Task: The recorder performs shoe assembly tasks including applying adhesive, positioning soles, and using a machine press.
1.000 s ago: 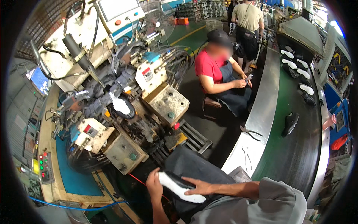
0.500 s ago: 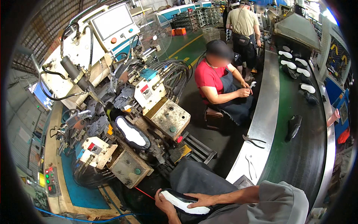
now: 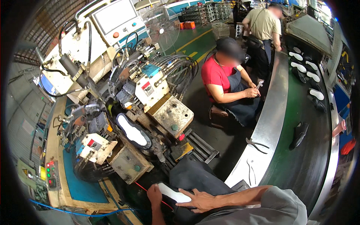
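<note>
A black shoe upper [image 3: 164,186] with a white sole board [image 3: 173,194] rests sole-up over my lap, at the lower middle. My left hand [image 3: 154,195] is closed round its left end. Across the other end lies my right hand [image 3: 201,201], fingers spread, their tips touching the white board. The underside of the upper is hidden. Ahead of my hands, a second black shoe upper [image 3: 149,141] with a white sole board [image 3: 132,130] sits sole-up in the machine [image 3: 127,164], between its two side blocks.
To the right, pliers [image 3: 257,145] and a second hand tool [image 3: 251,171] lie on a metal ledge [image 3: 270,112]. Beyond it, a conveyor belt [image 3: 279,167] carries several shoe parts and a black shoe [image 3: 299,135]. A seated co-worker [image 3: 228,80] and a standing person [image 3: 262,28] are nearby.
My left hand and the shoe upper have shifted slightly left and up. My right hand's fingers have spread over the white board. The view has turned slightly; the standing person leans toward the ledge.
</note>
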The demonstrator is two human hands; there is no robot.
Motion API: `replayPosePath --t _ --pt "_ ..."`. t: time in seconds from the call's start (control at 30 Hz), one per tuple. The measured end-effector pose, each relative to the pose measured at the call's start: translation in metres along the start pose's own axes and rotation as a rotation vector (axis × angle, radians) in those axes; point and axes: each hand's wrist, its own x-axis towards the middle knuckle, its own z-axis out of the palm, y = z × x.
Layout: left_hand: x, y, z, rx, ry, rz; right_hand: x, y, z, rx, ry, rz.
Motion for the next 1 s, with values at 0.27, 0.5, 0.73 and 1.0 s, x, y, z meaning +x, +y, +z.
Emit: replayPosePath --t 0.27,0.5,0.73,1.0 --pt "0.096 0.027 -0.016 -0.382 -0.153 0.130 -0.019 0.005 -0.019 0.195 0.301 0.261" --pt "0.292 0.127 -0.070 -1.585 -0.268 -0.192 -0.021 0.013 -0.099 -0.084 0.425 0.433" --pt "0.303 0.141 -0.097 -1.378 -0.221 -0.293 0.085 0.013 -0.206 -0.310 0.487 0.268" --pt "0.101 0.109 -0.165 -1.590 -0.326 -0.184 0.256 0.051 -0.239 -0.390 0.520 0.164"
